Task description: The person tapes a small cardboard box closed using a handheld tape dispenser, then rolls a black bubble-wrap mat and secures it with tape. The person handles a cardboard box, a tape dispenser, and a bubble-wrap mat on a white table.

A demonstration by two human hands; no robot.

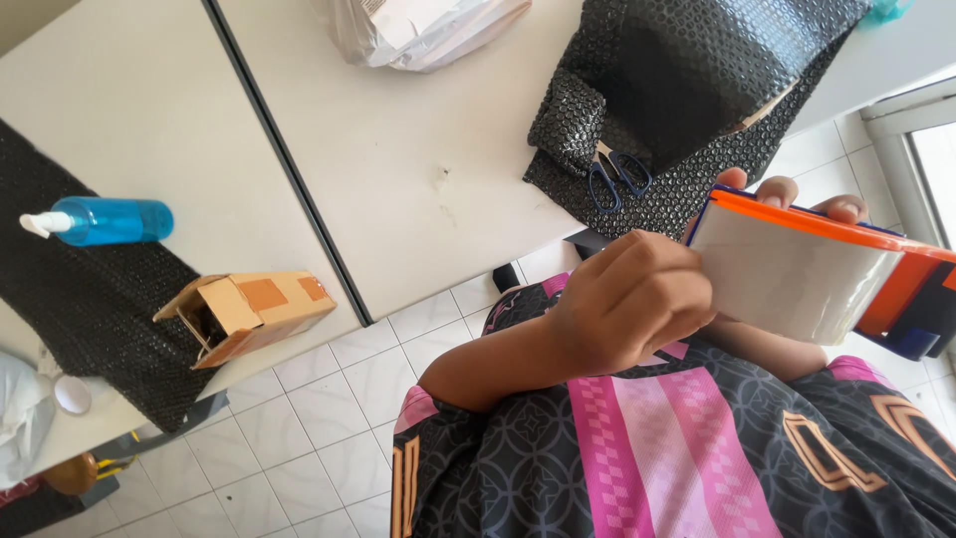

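Head camera view, looking down past the person's chest, which is covered by a dark patterned shirt (697, 448) with pink stripes.

The landmark is the tape dispenser (827, 274), an orange and dark blue holder carrying a wide roll of pale tape, held up close in front of the chest at the right of the picture.

One hand (632, 299) is curled against the near left edge of the tape roll, fingers bent and pressed onto the tape surface; which hand this is cannot be told for sure, though its forearm comes from the left side of the picture. The other hand (807, 199) grips the dispenser from behind, and only its fingertips show over the top edge.

Behind and above the dispenser, on a white table (398, 169), lies a sheet of black bubble wrap (697, 80) with a small roll of it at its left end. Blue-handled scissors (617, 177) rest on the wrap, just left of the dispenser.

Far left of the dispenser, an open cardboard box (249, 311) lies on its side at the table edge. Beyond it lies a blue pump bottle (105, 221). A plastic bag (428, 30) sits at the table's far side. White floor tiles (299, 438) show below.
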